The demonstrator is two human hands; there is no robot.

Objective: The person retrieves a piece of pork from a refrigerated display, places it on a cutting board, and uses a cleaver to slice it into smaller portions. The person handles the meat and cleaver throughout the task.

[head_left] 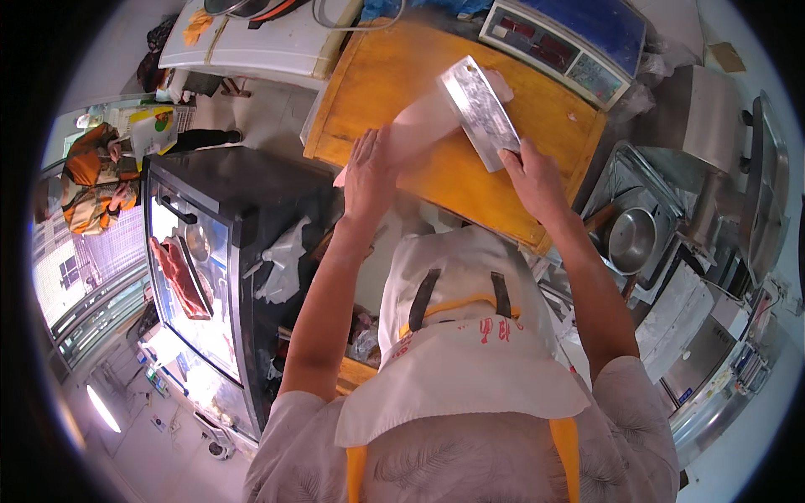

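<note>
A pink piece, apparently meat (419,126), lies across the orange wooden board (545,101), partly hazy in the picture. My left hand (369,172) grips its left end, fingers bent slightly over it, thumb hidden. In my right hand (532,180) is a broad rectangular metal cleaver (478,109), held at its lower end and angled over the pink piece, whose right part it partly hides.
Behind the board stands a weighing scale (562,42); a white lidded appliance (260,50) is further left. A black glass-fronted cabinet (235,184) is at left, with a person in orange patterned clothing (92,176) beyond. Steel pots (629,239) and trays crowd the right.
</note>
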